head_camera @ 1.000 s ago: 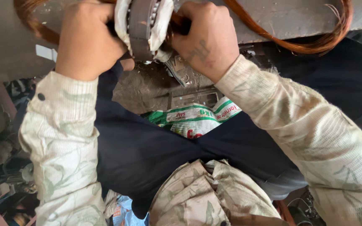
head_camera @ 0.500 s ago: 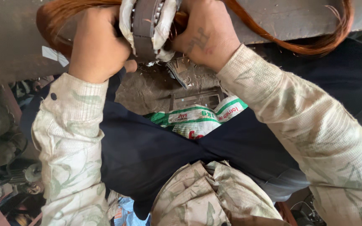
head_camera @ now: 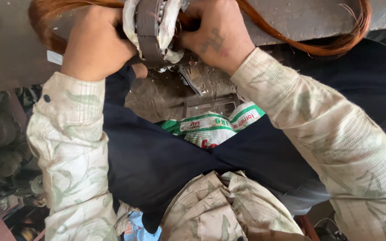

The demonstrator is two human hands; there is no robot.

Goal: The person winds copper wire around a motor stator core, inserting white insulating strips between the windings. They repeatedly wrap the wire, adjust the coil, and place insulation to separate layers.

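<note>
Both arms outstretched, left hand (head_camera: 95, 42) and right hand (head_camera: 217, 33) in tight grip.

Access to the stator core (head_camera: 150, 27) is closed on both sides: the left hand (head_camera: 97, 42) covers its left face and the right hand (head_camera: 217, 33) its right face, each clamped against the white insulation paper (head_camera: 170, 31). Copper wire coils (head_camera: 318, 44) loop outward on both sides, across the grey workbench edge (head_camera: 291, 18), and obstruct any approach from above. Below the core, a gap opens between the forearms, over the dirty floor (head_camera: 170, 96) and the green-and-white sack (head_camera: 211, 129). The person's dark-trousered knees (head_camera: 157, 160) bound this gap on both sides. Clutter (head_camera: 1, 143) blocks the far left.
</note>
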